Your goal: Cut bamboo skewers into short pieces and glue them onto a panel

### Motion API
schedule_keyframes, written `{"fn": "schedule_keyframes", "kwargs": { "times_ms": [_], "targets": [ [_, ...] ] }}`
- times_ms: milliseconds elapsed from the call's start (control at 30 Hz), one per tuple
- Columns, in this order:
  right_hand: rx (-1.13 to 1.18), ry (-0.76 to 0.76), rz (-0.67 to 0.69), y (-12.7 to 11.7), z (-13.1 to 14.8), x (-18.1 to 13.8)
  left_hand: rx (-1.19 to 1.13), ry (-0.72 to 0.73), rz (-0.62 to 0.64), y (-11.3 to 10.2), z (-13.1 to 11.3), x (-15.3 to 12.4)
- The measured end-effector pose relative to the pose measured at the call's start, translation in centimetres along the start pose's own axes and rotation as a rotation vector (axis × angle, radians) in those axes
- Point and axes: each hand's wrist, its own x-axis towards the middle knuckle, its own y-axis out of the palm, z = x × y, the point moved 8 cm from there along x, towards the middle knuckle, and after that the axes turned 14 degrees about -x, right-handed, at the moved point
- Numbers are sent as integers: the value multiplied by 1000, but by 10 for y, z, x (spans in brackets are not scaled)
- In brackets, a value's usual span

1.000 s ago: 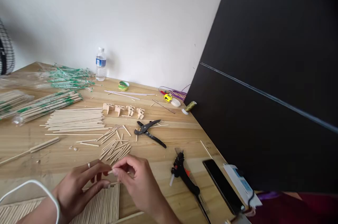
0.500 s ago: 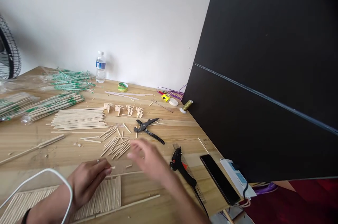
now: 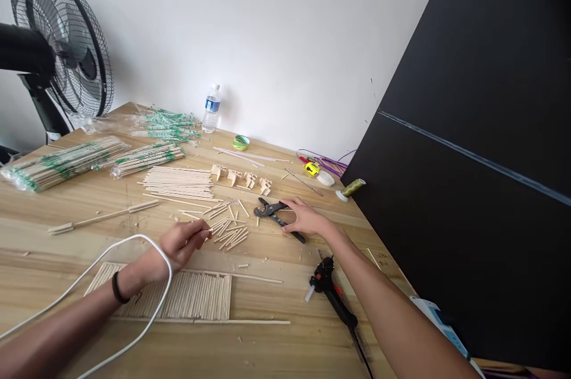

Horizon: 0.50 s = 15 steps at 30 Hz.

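My right hand [image 3: 304,219] lies over the handles of the black cutting pliers [image 3: 270,211] in the middle of the wooden table [image 3: 66,248], its fingers curled onto them. My left hand [image 3: 182,243] is closed in a pinch on a short wooden stick [image 3: 206,230], beside a loose pile of cut sticks [image 3: 229,233]. Just in front of that hand lies a flat mat of glued sticks [image 3: 191,296].
A black glue gun [image 3: 328,290] lies at the right front. A stack of long sticks [image 3: 181,182], wrapped stick bundles [image 3: 57,165], small stick pieces [image 3: 241,178], a water bottle [image 3: 211,108], tape roll [image 3: 241,142] and thread spool [image 3: 352,188] sit farther back. A fan [image 3: 62,40] stands left; a black panel [image 3: 468,188] blocks the right. A white cable [image 3: 89,272] crosses my left arm.
My right hand left the stick at the mat and reached forward onto the pliers. The left hand kept its pinch on a stick. The view swung left, showing the fan.
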Motion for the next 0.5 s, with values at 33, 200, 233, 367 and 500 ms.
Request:
{"fn": "schedule_keyframes", "kwargs": {
  "times_ms": [33,200,233,367,500],
  "targets": [
    [-17,-13,-3,0,2,2,-11,1,-1,1,0,0],
    [-72,-21,-85,-1,12,7,-101,-3,5,6,-1,0],
    [-77,-8,-118,-4,13,6,-123,-10,2,6,-1,0],
    [-54,20,-293,-26,22,-8,-219,-78,-11,9,-4,-1],
    [32,-43,-494,-48,55,-41,-330,-122,-1,17,-10,-4]
  ]
}}
